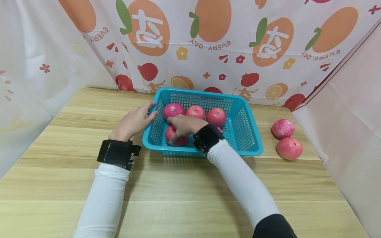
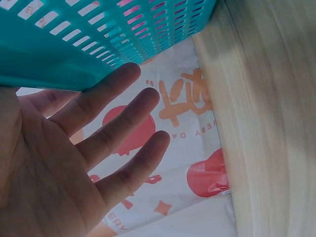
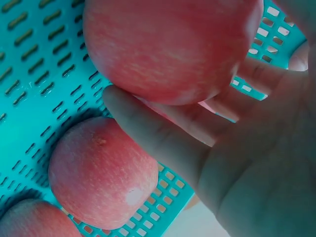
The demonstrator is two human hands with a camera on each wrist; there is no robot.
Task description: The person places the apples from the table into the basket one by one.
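In the head view a blue plastic basket [image 1: 253, 150] holds several red fruits that look like apples. Over its left front part, my right hand [image 1: 186, 125] grips an apple [image 1: 176, 136] from above. The right wrist view shows this apple [image 3: 168, 49] against the fingers, with another apple [image 3: 101, 173] below it. Along the basket's back lie a magenta fruit [image 1: 173, 110], an apple [image 1: 195, 112] and another apple [image 1: 216, 117]. My left hand [image 1: 134, 122] rests at the basket's left rim, fingers extended along its outside [image 2: 89, 138]; its thumb is hidden in the left wrist view.
On the wooden table [image 1: 166, 198], right of the basket, lie a pale-streaked magenta fruit [image 1: 283, 128] and an apple [image 1: 289, 148], close together. A fruit-printed curtain [image 1: 184, 59] hangs right behind the basket. White cloth [image 1: 351, 122] borders the right side.
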